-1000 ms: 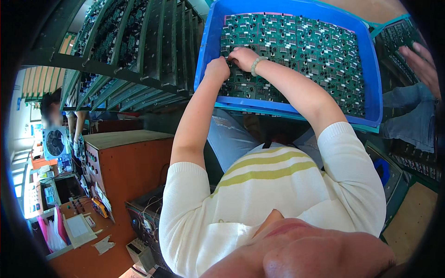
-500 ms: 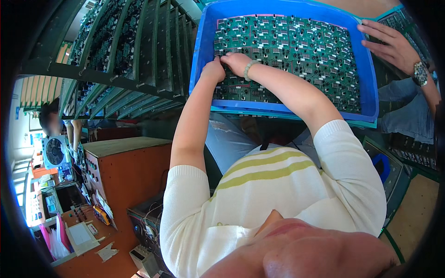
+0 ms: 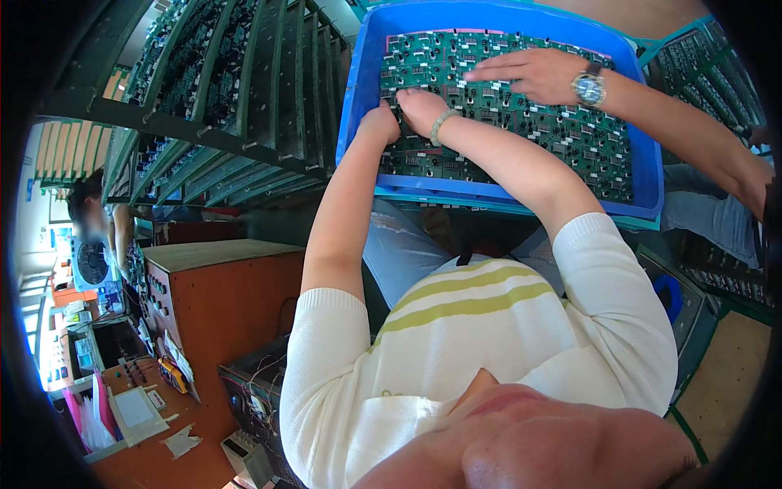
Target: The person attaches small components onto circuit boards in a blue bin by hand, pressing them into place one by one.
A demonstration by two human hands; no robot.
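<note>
A blue plastic tray [image 3: 649, 175] holds rows of green circuit boards [image 3: 497, 167] fitted with small displays and dark components. At the tray's left side, my left hand [image 3: 380, 125] is closed, its fingers curled down on the edge of a circuit board. Close beside it, my right hand [image 3: 421, 111], with a beaded bracelet [image 3: 442, 127] at the wrist, is closed on the board too. My palms and knuckles hide most of the fingertips. Over the boards farther right, a co-worker's hand [image 3: 544, 76] wearing a wristwatch [image 3: 588, 87] reaches in with fingers stretched out.
A green metal rack [image 3: 187, 126] with slanted shelves of boards stands close on the left. Below it is an orange wooden cabinet [image 3: 232, 310]. A person works by a fan [image 3: 91, 264] at far left. More boards fill a rack [image 3: 692, 77] at upper right.
The co-worker's hand has moved left from the tray's right rim to over the boards. My two hands stay at the tray's left side, nearly in the same place.
</note>
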